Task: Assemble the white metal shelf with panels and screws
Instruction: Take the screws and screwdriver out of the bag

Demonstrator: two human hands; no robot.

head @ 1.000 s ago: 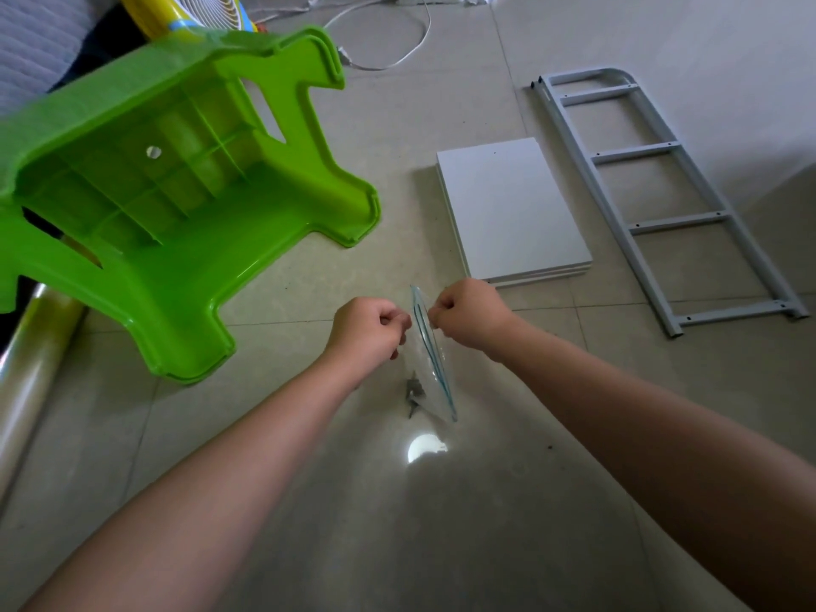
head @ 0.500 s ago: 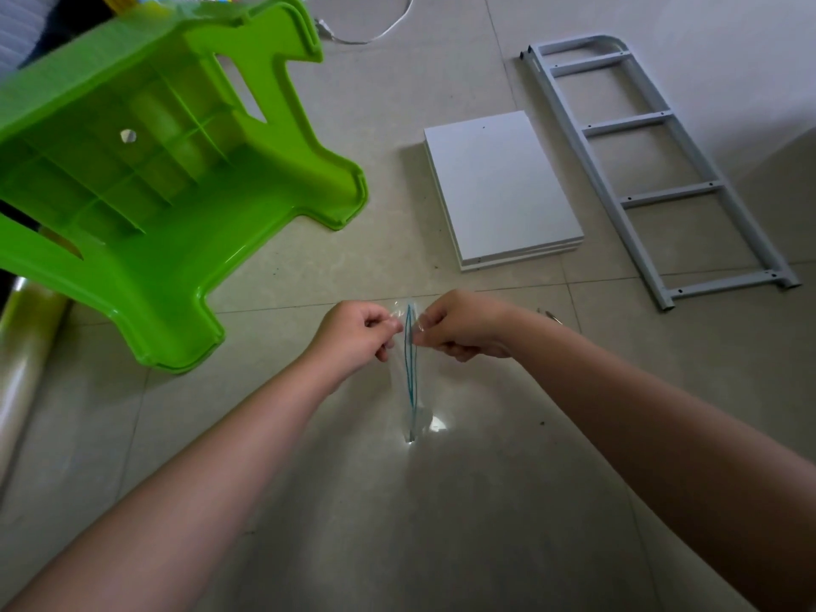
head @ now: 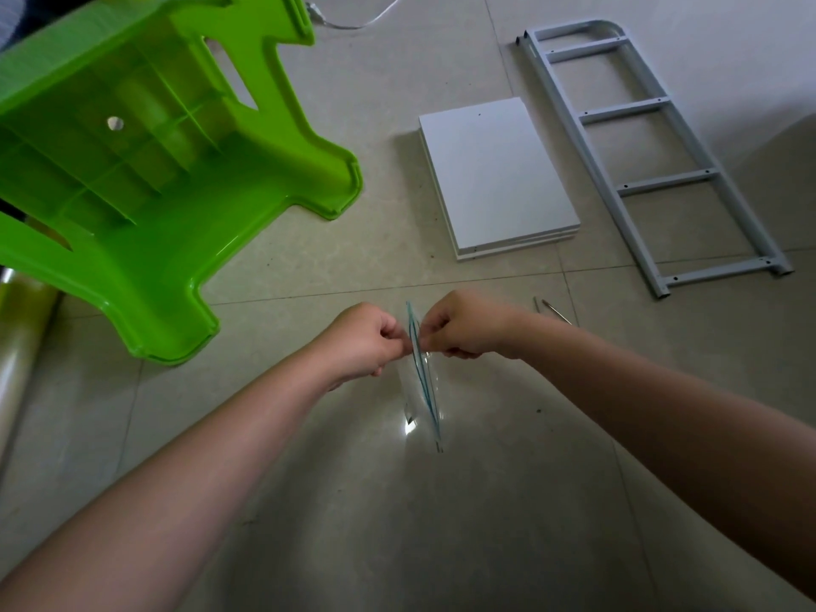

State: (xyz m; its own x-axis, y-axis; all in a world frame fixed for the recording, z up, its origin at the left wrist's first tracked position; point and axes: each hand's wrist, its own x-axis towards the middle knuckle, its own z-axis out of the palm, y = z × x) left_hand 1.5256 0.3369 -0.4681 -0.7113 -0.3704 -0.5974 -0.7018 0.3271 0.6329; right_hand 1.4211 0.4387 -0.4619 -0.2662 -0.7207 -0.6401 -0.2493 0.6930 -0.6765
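A small clear zip bag [head: 423, 386] with a blue seal line hangs above the floor tiles, seen edge-on. My left hand [head: 364, 340] pinches its top edge from the left. From the right, my right hand [head: 463, 324] pinches the same edge. Something small and dark shows at the bag's bottom. A stack of white panels [head: 496, 176] lies flat on the floor beyond my hands. To the right of the panels lies the white metal ladder-like side frame [head: 636, 148].
A green plastic stool [head: 145, 170] lies on its side at the left. Thin metal pieces [head: 552, 309] lie on the tile just behind my right wrist. A shiny roll [head: 22, 342] is at the far left edge, and a white cable [head: 353, 19] is at the top.
My hands stay pinched on the bag's top edge. The bag has swung to hang nearly edge-on. The view has tilted down a little.
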